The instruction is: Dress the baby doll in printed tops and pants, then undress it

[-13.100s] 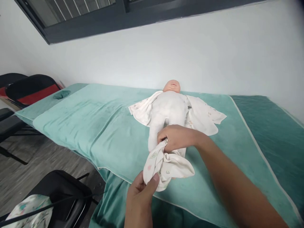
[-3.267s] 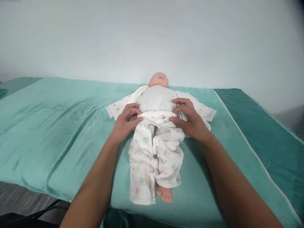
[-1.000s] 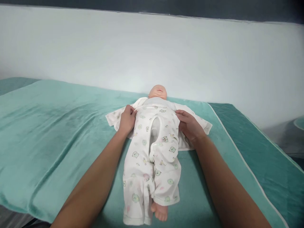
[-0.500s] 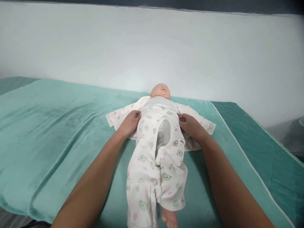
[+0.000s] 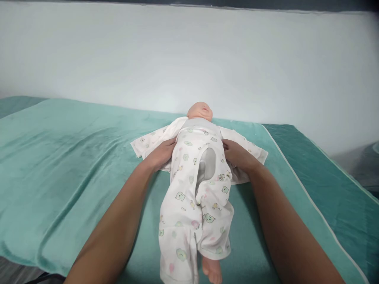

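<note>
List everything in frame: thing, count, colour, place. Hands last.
baby doll: 1, peach head, on its back mid-bed, one bare foot out.
printed trousers: 1, white with small animals, on the doll up to the chest.
open top: 1, white printed, spread under the doll.
blanket: 1, teal, over the bed.
wall: 1, white, behind.
left hand: 1, at the doll's side on the cloth.
right hand: 1, at the other side.

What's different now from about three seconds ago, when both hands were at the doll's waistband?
The trousers have been drawn up from the waist to the doll's chest. The left hand and right hand have moved off the waistband to the doll's sides, against the trousers. The doll still lies on its back on the open top on the green blanket, one bare foot showing.
</note>
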`<control>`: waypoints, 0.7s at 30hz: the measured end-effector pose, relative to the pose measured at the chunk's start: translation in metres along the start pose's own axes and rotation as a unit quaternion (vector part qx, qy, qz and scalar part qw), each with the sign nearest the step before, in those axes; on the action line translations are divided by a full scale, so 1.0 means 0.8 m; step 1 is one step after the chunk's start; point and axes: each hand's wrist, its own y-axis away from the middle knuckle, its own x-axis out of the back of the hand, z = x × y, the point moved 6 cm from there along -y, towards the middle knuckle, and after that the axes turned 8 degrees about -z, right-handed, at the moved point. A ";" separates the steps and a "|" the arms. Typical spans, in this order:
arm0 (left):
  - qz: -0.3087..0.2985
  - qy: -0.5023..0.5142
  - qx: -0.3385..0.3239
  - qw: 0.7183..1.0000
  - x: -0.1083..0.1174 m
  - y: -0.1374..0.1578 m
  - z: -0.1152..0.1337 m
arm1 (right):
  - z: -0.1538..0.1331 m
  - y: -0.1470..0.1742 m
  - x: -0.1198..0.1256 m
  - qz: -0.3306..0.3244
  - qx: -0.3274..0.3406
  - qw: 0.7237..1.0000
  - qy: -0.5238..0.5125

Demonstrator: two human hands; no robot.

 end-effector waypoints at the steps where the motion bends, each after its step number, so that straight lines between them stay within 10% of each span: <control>1: -0.005 0.027 0.003 1.000 -0.002 -0.001 -0.001 | 0.000 0.000 -0.003 -0.010 -0.006 1.000 -0.011; 11: 0.031 0.209 0.083 0.974 -0.019 -0.009 -0.017 | -0.008 0.007 -0.024 0.010 0.026 0.959 -0.282; 21: -0.008 0.244 0.021 0.970 -0.019 -0.017 -0.021 | -0.020 0.013 -0.017 0.049 0.042 0.985 -0.159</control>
